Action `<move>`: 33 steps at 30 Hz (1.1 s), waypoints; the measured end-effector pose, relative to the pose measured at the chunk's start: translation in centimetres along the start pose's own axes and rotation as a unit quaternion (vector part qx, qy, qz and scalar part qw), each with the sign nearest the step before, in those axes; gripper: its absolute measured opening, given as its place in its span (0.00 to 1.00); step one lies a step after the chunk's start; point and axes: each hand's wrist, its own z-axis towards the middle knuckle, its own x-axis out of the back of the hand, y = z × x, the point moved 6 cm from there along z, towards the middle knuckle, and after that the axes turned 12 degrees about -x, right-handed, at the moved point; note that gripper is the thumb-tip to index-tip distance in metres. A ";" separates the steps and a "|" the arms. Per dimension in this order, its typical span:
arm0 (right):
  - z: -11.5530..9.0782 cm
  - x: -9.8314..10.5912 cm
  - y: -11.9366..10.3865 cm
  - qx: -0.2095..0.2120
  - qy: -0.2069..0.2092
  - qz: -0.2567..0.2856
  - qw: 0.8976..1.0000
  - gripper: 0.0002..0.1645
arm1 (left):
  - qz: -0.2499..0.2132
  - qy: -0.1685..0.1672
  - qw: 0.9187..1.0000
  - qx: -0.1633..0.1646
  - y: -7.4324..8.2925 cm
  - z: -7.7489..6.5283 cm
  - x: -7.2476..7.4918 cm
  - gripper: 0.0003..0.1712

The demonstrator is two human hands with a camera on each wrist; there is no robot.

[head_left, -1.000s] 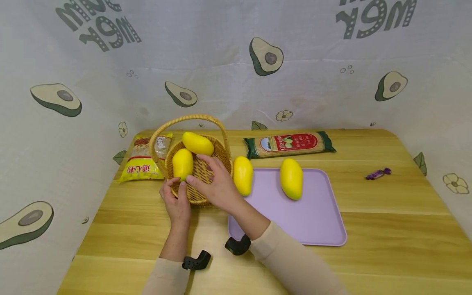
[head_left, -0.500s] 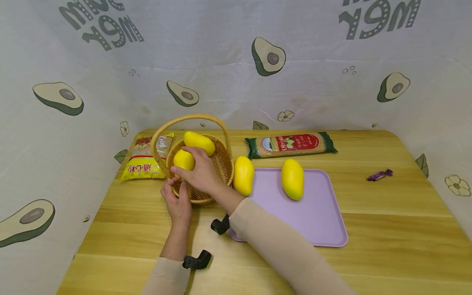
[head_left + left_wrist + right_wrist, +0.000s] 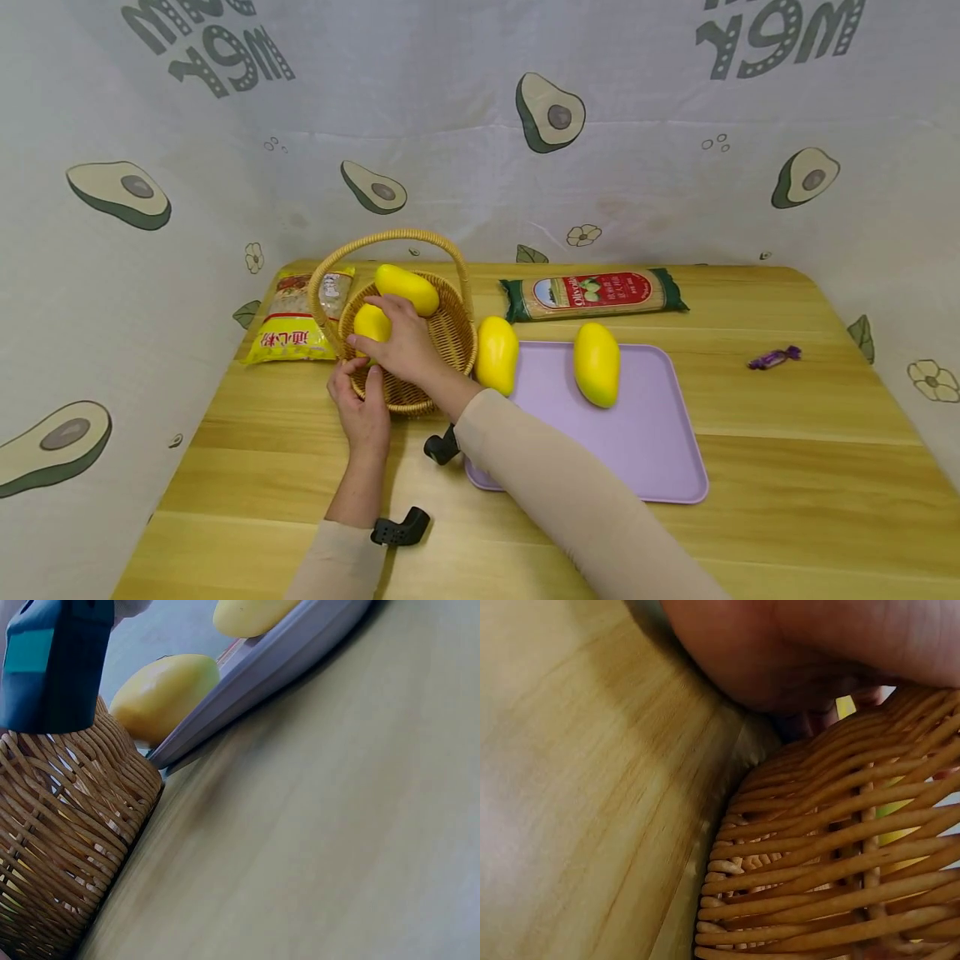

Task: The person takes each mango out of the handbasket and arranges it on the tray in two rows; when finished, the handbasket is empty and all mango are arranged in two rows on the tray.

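A round wicker basket (image 3: 452,333) with a tall arched handle stands at the left of the table. My right hand (image 3: 405,346) reaches into it and grips a yellow mango (image 3: 370,323), fingers over the top and thumb at its near side. A second mango (image 3: 408,289) lies at the basket's back. My left hand (image 3: 362,412) holds the near left rim, with thumb and fingers at the weave. The basket's wall (image 3: 67,832) fills the left of the left wrist view. In the right wrist view, yellow shows through the weave (image 3: 832,847).
A lilac tray (image 3: 637,458) lies right of the basket. One mango (image 3: 597,365) rests on it, another mango (image 3: 496,356) at its left edge. Behind is a spaghetti packet (image 3: 592,294); a yellow pasta bag (image 3: 288,333) is left, a purple wrapped candy (image 3: 775,358) far right.
My right hand has moved left from above the basket's middle and taken hold of the left mango. My left hand stays at the rim. The view has shifted slightly.
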 end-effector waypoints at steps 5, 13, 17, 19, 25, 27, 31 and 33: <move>0.2 -0.3 0.2 -0.001 -0.009 -0.002 1.000 0.41 | 0.004 0.001 1.000 -0.003 0.0 0.0 0.0 0.14; 0.4 -0.5 0.5 0.005 -0.023 0.015 1.000 0.40 | 0.004 -0.003 1.000 -0.004 0.2 -0.1 0.0 0.14; 0.6 -0.7 0.6 0.008 -0.026 0.015 1.000 0.38 | 0.005 -0.005 1.000 -0.001 0.3 -0.1 0.0 0.14; 0.7 -0.8 0.7 0.009 -0.028 0.012 1.000 0.37 | 0.006 -0.005 1.000 0.000 0.3 -0.1 0.0 0.14; 0.8 -0.9 0.8 0.001 -0.029 0.003 1.000 0.35 | 0.006 -0.005 1.000 0.003 0.1 0.0 0.0 0.14; 0.9 -1.0 0.8 -0.001 -0.033 -0.001 0.999 0.35 | 0.005 -0.005 1.000 0.005 0.1 0.0 0.0 0.14; 1.0 -1.2 0.8 -0.003 -0.041 -0.013 0.999 0.36 | 0.000 -0.004 1.000 0.004 0.1 0.0 0.0 0.15; 1.0 -1.3 0.8 -0.005 -0.043 -0.019 0.999 0.36 | -0.001 -0.005 1.000 0.004 0.1 0.0 0.0 0.15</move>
